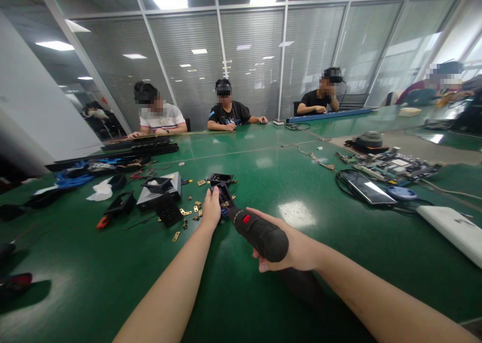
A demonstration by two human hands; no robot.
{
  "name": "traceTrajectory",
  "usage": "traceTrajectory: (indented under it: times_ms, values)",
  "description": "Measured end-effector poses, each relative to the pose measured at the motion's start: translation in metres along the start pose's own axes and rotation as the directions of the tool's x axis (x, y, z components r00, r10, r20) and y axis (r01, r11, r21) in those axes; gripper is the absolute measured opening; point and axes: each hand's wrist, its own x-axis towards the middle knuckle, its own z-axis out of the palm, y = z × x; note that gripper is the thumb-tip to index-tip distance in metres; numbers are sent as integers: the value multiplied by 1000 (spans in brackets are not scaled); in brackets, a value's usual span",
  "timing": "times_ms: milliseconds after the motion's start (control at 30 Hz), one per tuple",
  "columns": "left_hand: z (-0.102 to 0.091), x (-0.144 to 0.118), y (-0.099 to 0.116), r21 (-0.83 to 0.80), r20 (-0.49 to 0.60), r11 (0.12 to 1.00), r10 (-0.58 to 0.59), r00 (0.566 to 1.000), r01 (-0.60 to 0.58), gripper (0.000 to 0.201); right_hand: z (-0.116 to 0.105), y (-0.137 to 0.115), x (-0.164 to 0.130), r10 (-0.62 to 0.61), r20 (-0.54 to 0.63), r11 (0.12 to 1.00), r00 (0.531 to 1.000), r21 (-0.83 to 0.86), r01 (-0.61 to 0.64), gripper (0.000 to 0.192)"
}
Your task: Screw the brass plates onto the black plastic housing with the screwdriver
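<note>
My right hand (297, 245) is wrapped round a black power screwdriver (261, 235) with a red switch on top. Its front end points away from me, at a black plastic housing (225, 192). Closed on the near left side of that housing, my left hand (213, 207) grips it against the table. Where the tool's tip meets the housing is partly hidden. Small brass plates (184, 212) and other small brass parts lie scattered just left of my left hand. Behind the held housing sits another black housing (220, 178).
On the green table (241, 157) to the left are a grey box (160, 190), an orange-tipped tool (102, 222) and black strips (139, 147). A circuit board (395, 163), a phone (371, 186) and a white case (452, 230) lie right. Several people sit across the table.
</note>
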Motion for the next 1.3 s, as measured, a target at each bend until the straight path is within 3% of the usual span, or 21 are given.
traceTrajectory:
  times_ms: [267, 500, 900, 1300]
  values:
    - [2, 1, 2, -16, 3, 999, -43, 999, 43, 36, -4, 4, 2, 53, 78, 994, 995, 95, -61, 155]
    - [3, 0, 4, -8, 1, 1000, -8, 1000, 8, 24, -1, 1, -2, 83, 37, 995, 996, 43, -84, 154]
    - [5, 4, -7, -42, 17, 999, 2, 1000, -2, 25, -9, 14, 2, 67, 51, 992, 996, 101, -72, 154]
    - [5, 1, 2, -73, -4, 997, -30, 1000, 30, 17, -8, 7, 1, 85, 65, 987, 994, 133, -93, 159]
